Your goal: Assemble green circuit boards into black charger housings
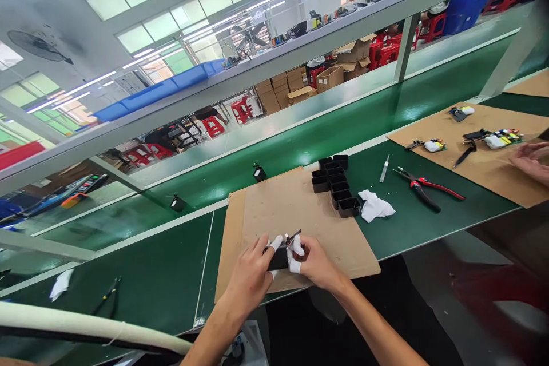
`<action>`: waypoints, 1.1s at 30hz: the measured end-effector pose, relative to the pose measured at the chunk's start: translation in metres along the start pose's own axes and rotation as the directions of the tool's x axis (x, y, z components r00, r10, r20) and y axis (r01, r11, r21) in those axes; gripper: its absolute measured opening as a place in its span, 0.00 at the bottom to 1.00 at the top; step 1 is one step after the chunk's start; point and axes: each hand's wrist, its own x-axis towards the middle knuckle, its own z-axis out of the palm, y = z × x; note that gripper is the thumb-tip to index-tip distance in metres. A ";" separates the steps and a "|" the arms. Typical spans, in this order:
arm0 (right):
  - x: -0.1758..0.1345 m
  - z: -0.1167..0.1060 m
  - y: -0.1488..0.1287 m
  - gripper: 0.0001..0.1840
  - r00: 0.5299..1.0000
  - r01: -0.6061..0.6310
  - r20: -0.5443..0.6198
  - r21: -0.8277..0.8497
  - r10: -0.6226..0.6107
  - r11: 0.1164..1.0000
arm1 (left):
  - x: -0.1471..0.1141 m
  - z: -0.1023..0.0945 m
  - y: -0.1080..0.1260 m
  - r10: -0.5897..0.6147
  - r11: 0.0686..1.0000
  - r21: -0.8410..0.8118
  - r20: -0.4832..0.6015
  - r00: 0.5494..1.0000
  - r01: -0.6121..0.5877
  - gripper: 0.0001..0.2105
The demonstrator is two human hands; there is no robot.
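Over the near part of a cardboard sheet (274,200), my left hand (253,269) is closed around a black plastic case (278,258). White covers are on its thumb and fingertips. My right hand (311,260), also with white finger covers, pinches at the right end of the same case. A thin dark part (294,235) sticks up between the hands, at the right fingertips; its exact kind is too small to make out. Several open black plastic cases (338,189) stand grouped at the sheet's right edge. My fingers hide much of the held case.
Right of the cases lie a crumpled white cloth (376,206), a small white tube (384,170) and red-black pliers (422,186). Another person's hand (532,161) is by circuit assemblies (501,138) on cardboard. Black units (259,173) sit on the green conveyor belt (206,174) beyond a pale rail.
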 end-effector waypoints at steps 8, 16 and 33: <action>-0.002 -0.001 -0.004 0.21 1.000 -0.001 0.027 -0.034 0.002 0.999 | -0.006 0.003 -0.004 0.006 1.000 -0.013 -0.021 1.000 -0.006 0.24; -0.003 -0.002 -0.002 0.17 0.999 -0.010 0.046 -0.049 0.012 0.999 | -0.010 0.007 -0.008 0.057 0.998 -0.005 -0.054 0.997 -0.058 0.25; -0.004 -0.005 -0.001 0.15 1.000 0.014 0.006 -0.074 -0.014 0.997 | -0.016 0.012 -0.015 0.079 0.997 -0.001 -0.057 0.995 -0.079 0.20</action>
